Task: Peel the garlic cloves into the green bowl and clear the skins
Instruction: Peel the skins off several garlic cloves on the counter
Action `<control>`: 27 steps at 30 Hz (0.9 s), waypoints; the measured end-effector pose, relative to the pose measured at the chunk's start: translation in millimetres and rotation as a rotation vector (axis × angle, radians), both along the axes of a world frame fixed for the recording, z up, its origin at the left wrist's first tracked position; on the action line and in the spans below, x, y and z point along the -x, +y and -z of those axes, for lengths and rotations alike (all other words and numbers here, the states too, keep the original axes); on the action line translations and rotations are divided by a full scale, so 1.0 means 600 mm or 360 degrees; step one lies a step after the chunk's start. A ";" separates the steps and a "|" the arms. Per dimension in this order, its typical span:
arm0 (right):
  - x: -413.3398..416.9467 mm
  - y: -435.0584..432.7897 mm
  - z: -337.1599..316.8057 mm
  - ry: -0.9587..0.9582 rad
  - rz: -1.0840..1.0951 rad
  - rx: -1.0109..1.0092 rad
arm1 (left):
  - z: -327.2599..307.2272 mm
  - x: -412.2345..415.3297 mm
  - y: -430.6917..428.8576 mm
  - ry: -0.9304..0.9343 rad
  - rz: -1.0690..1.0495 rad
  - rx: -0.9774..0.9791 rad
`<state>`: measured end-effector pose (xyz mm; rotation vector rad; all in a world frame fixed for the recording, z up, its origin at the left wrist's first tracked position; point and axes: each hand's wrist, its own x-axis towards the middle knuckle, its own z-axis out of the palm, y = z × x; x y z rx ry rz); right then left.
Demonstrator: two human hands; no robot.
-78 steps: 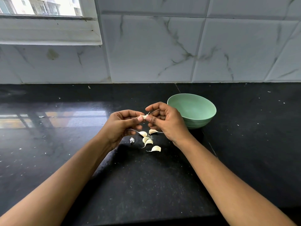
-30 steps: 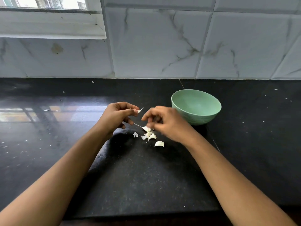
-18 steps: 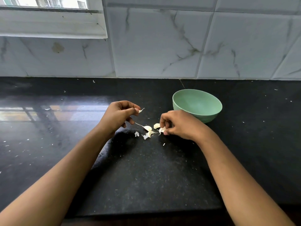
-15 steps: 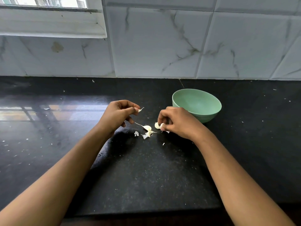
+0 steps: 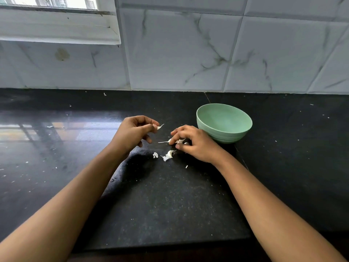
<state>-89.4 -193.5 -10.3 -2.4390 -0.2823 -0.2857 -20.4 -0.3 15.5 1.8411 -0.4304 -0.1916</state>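
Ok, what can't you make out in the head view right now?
All in the head view:
Right hand: its curled fingers cover the pale pieces it grips; count and clove-or-skin unclear.
Left hand: the sliver it pinches is too small to tell clove from skin.
Green bowl: its near wall hides part of the inside floor.
Scraps on the counter: too small to identify.

One bowl (image 5: 224,122). Two hands: the left hand (image 5: 135,132) pinches one garlic bit (image 5: 160,127), and the right hand (image 5: 194,143) covers at least two cloves (image 5: 171,141). Two skins (image 5: 169,155) and one fleck (image 5: 186,166) lie on the surface (image 5: 170,205).
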 end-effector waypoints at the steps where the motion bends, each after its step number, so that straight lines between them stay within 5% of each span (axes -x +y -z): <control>1: 0.003 0.001 -0.002 0.0043 -0.0073 -0.0021 | 0.000 0.000 0.000 -0.0003 0.0003 -0.0001; 4: 0.001 0.009 0.002 0.0135 -0.0224 0.0156 | 0.001 0.000 -0.001 -0.0008 0.0002 -0.0008; 10: -0.018 0.002 0.011 0.0025 0.0080 0.0157 | 0.002 0.000 -0.002 -0.0006 0.0002 -0.0018; 15: 0.019 0.001 -0.027 -0.0069 0.0302 -0.0342 | -0.001 -0.001 0.000 0.0000 0.0026 -0.0078; 21: 0.083 -0.003 -0.016 0.0233 0.0714 0.0332 | -0.001 -0.003 0.003 0.0112 0.0167 -0.0420; 27: 0.022 0.010 -0.006 0.0146 0.0726 0.0236 | 0.004 0.001 -0.001 0.0325 0.0321 -0.0440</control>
